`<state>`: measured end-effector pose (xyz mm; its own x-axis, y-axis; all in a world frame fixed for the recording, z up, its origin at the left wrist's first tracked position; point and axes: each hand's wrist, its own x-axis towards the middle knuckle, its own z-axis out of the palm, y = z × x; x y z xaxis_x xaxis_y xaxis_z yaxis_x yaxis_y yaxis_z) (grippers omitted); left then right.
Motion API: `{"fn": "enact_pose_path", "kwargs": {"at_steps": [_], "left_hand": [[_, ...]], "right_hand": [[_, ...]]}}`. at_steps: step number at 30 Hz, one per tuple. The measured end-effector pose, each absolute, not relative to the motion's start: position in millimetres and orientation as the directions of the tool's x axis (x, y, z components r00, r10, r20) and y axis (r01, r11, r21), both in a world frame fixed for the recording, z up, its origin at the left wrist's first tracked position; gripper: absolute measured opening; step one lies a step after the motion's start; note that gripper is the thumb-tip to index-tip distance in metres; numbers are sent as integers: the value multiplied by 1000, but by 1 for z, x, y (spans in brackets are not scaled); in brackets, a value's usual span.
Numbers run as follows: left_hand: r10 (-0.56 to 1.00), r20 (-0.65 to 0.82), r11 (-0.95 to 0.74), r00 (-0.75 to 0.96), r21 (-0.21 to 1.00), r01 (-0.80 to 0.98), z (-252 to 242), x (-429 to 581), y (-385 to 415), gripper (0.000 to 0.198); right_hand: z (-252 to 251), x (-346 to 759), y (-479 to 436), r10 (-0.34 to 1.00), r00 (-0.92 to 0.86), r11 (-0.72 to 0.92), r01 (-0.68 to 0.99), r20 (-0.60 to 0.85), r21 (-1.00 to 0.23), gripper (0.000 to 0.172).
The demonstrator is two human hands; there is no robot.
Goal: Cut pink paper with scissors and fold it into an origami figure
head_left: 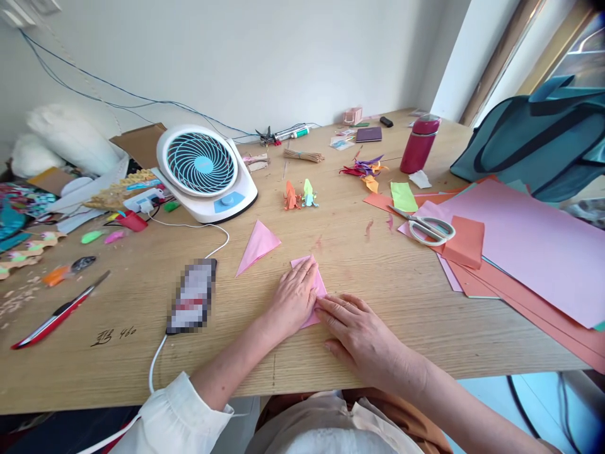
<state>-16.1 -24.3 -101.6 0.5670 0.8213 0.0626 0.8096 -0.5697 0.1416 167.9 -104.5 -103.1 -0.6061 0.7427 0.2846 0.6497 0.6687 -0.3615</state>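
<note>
A folded piece of pink paper (321, 286) lies on the wooden table in front of me, partly covered by both hands. My left hand (299, 291) rests flat over it with fingers stretched forward. My right hand (355, 328) touches its right edge with extended fingertips, the thumb apart below. Left of the hands, a separate folded pink paper triangle (259, 246) lies flat. Beyond it stand an orange origami figure (292, 197) and a light green origami figure (309, 194).
A phone (193, 296) and a red-handled knife (59, 311) lie left, with a fan (208, 170) behind. Scissors (430, 230) rest on coloured paper sheets (529, 233) at right. A red bottle (420, 144) and a teal bag (543, 139) stand behind them.
</note>
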Motion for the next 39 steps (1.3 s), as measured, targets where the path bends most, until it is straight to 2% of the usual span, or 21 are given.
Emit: {"fn": "enact_pose_path", "kwargs": {"at_steps": [5,14,20,23,28,34,39], "left_hand": [[850,73,-526,521,103,844,-96,-11,-21,52],[837,64,-547,544,50,835,-93,-8,-20,56],[830,103,-555,548,55,830,-93,-4,-20,60],[845,99,-533,525,69,844,-98,1,-22,62],[838,61,-545,542,67,836,-106,5,-24,76],[830,-17,-555,558,82,828,-104,2,-26,93],[821,-28,-566,570,85,820,-102,1,-26,106]], "right_hand": [[-104,168,-104,728,-605,685,624,322,-376,37],[-97,173,-104,686,-607,727,589,401,-353,25],[-97,208,-119,775,-429,611,697,464,-376,30],[-105,233,-137,832,-338,515,768,440,-382,30],[-116,254,-156,867,-255,432,813,428,-390,27],[-115,250,-154,867,-254,423,829,428,-366,24],[-115,249,-156,864,-244,417,837,441,-354,24]]}}
